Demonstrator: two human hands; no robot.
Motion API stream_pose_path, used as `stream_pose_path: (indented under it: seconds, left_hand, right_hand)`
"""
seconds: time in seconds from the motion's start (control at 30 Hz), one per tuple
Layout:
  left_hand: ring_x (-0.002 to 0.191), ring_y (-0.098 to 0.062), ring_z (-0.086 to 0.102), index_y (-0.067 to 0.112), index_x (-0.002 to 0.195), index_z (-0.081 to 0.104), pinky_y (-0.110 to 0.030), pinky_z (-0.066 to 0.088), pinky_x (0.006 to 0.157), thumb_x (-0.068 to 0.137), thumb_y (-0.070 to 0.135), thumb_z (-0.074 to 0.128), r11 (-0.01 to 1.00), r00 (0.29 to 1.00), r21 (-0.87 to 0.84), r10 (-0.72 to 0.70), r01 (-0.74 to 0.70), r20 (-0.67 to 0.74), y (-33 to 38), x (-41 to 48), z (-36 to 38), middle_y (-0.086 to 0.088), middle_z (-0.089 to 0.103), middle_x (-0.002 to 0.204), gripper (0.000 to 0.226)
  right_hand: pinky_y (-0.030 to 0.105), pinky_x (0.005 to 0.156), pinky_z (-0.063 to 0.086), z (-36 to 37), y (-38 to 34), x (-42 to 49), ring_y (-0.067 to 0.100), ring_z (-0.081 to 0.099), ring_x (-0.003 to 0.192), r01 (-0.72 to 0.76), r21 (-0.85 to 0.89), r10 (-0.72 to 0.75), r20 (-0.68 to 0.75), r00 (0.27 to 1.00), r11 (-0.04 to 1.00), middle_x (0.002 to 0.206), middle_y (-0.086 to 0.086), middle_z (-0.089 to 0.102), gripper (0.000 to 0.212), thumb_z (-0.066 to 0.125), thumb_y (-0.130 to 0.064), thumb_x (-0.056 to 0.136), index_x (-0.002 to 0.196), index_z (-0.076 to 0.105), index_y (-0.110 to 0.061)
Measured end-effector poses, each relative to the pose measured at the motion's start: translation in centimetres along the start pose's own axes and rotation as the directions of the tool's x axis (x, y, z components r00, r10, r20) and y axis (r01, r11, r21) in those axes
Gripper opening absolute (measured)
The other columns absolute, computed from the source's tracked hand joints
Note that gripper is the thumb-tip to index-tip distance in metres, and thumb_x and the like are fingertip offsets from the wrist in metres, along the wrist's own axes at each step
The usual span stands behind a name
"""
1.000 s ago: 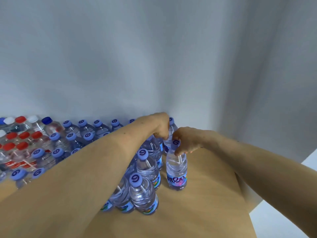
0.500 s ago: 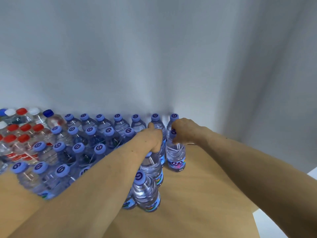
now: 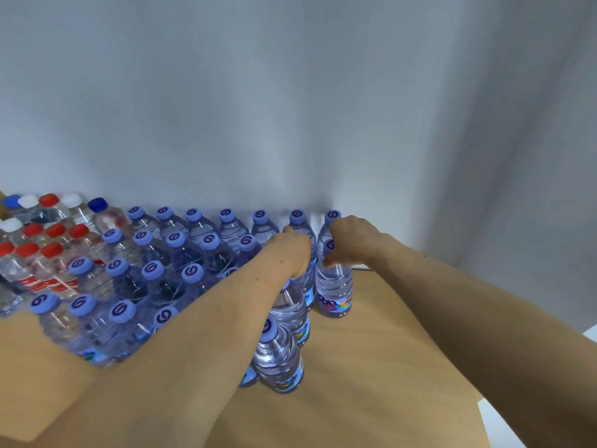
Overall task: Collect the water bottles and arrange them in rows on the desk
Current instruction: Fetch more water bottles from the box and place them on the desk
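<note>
So the wooden desk (image 3: 387, 367) is pretty packed with water on its left side. A big block of purple-capped bottles (image 3: 190, 273) stands upright in rows running back to the grey wall (image 3: 290, 108), every cap showing that little swirl logo. At the far left there's a separate bunch of red-capped bottles (image 3: 51, 250), with a few white and blue caps mixed in behind them. Both bare arms reach in from the bottom of the view toward the right edge of the block. The right hand (image 3: 352, 242) has its fingers (image 3: 327, 261) curled around the neck of the end bottle (image 3: 334, 287), right at the cap, so that's a proper grasp. That bottle stands upright on the desk at the right-hand end of the second row from the wall, just in front of the corner bottle (image 3: 332, 218). The left hand (image 3: 290, 250) is right beside it, knuckles toward the camera, sitting over the top of the neighbouring bottle (image 3: 308, 282), which is just beside the end bottle. Its fingers are tucked out of sight behind the hand, so honestly I can't tell if it's gripping or just resting there. Below the left wrist two more line up toward the camera, the middle bottle (image 3: 289, 307) and the front bottle (image 3: 279, 360), both upright with colourful labels showing.
</note>
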State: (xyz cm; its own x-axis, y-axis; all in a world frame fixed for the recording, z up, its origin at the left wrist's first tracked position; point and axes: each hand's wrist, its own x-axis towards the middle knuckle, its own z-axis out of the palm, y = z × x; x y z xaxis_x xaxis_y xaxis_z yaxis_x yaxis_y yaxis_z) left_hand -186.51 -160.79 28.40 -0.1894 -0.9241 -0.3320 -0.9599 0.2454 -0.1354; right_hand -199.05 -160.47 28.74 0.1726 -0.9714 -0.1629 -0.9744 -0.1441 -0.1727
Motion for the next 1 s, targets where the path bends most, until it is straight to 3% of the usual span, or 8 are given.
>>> stream_pose_path:
  seconds: [0.17, 0.23, 0.37, 0.53, 0.67, 0.8, 0.9, 1.0]
  left_hand:
    - [0.120, -0.038, 0.048, 0.005, 0.130, 0.048, -0.040, 0.043, 0.094, 0.092, 0.003, 0.049, 1.000, 0.999, -0.010, 0.011, -0.011, -0.043, -0.1, 0.1, -0.2, -0.020, 0.041, 0.132, 0.038]
    - [0.121, -0.038, 0.047, 0.006, 0.131, 0.047, -0.040, 0.042, 0.095, 0.092, 0.005, 0.049, 1.000, 0.999, -0.010, 0.005, -0.006, -0.052, -0.1, 0.1, -0.1, -0.019, 0.041, 0.132, 0.039]
    - [0.123, -0.037, 0.047, 0.007, 0.134, 0.045, -0.039, 0.042, 0.095, 0.093, 0.005, 0.049, 1.000, 0.999, 0.007, -0.015, 0.016, -0.037, 0.3, 0.2, 0.0, -0.018, 0.038, 0.135, 0.042]
    - [0.124, -0.036, 0.046, 0.015, 0.140, 0.038, -0.043, 0.043, 0.093, 0.092, 0.014, 0.054, 0.996, 0.999, 0.081, -0.032, 0.035, -0.044, 0.6, -0.3, -0.9, -0.014, 0.037, 0.138, 0.050]
    - [0.124, -0.035, 0.047, 0.014, 0.136, 0.044, -0.043, 0.045, 0.088, 0.091, 0.014, 0.055, 0.995, 0.996, 0.090, -0.039, 0.047, -0.085, 0.9, -1.3, -1.8, -0.013, 0.037, 0.138, 0.046]
    - [0.121, -0.033, 0.048, 0.013, 0.132, 0.048, -0.038, 0.042, 0.083, 0.092, 0.018, 0.058, 0.997, 0.995, 0.070, -0.036, 0.043, -0.097, 0.9, -2.1, -1.7, -0.012, 0.039, 0.136, 0.041]
    - [0.119, -0.033, 0.051, 0.011, 0.129, 0.049, -0.040, 0.043, 0.083, 0.093, 0.022, 0.058, 0.997, 0.993, 0.065, -0.034, 0.042, -0.109, 0.7, -2.9, -1.9, -0.013, 0.043, 0.133, 0.039]
    - [0.120, -0.032, 0.051, 0.011, 0.130, 0.050, -0.041, 0.045, 0.088, 0.093, 0.022, 0.058, 0.997, 0.993, 0.066, -0.031, 0.039, -0.114, 0.6, -3.3, -2.2, -0.012, 0.044, 0.134, 0.040]
  right_hand:
    - [0.027, 0.067, 0.038, 0.1, -0.6, -0.1, 0.026, 0.058, 0.092, -0.014, 0.003, 0.014, -0.023, 1.000, 1.000, 0.096, 0.008, 0.059, 0.037, 0.074, -0.030, 0.079, 0.106, 0.059, -0.009]
    - [0.028, 0.068, 0.039, 0.3, -0.6, -0.1, 0.028, 0.059, 0.098, -0.027, 0.010, 0.028, -0.037, 0.999, 1.000, 0.102, 0.010, 0.059, 0.036, 0.073, -0.028, 0.080, 0.106, 0.058, -0.009]
    - [0.028, 0.069, 0.038, 0.4, -0.5, -0.4, 0.027, 0.055, 0.090, -0.037, 0.018, 0.038, -0.033, 0.999, 0.999, 0.091, 0.006, 0.047, 0.027, 0.070, -0.026, 0.083, 0.098, 0.054, -0.012]
    - [0.029, 0.069, 0.040, -0.1, -0.4, -0.4, 0.025, 0.054, 0.088, -0.023, -0.005, 0.023, 0.056, 0.998, 1.000, 0.082, 0.002, 0.050, 0.032, 0.072, -0.032, 0.081, 0.100, 0.054, -0.013]
    - [0.031, 0.076, 0.045, -0.5, -0.2, -0.4, 0.028, 0.057, 0.105, 0.085, -0.082, -0.076, 0.107, 0.991, 0.993, 0.119, 0.005, 0.060, 0.046, 0.065, -0.020, 0.084, 0.129, 0.054, -0.019]
    - [0.028, 0.060, 0.034, 0.1, -0.4, -0.7, 0.025, 0.045, 0.079, 0.087, -0.120, -0.091, -0.026, 0.996, 0.989, 0.102, 0.014, 0.062, 0.025, 0.055, -0.011, 0.087, 0.111, 0.063, -0.008]
    - [0.027, 0.066, 0.033, 0.3, -0.6, -0.9, 0.024, 0.043, 0.077, 0.079, -0.107, -0.087, -0.076, 0.993, 0.991, 0.108, 0.015, 0.064, 0.023, 0.057, -0.012, 0.085, 0.107, 0.063, -0.006]
    - [0.026, 0.067, 0.032, 0.5, -0.9, -0.9, 0.033, 0.055, 0.089, 0.068, -0.099, -0.079, -0.107, 0.991, 0.993, 0.108, 0.016, 0.063, 0.023, 0.055, -0.012, 0.085, 0.106, 0.062, -0.005]
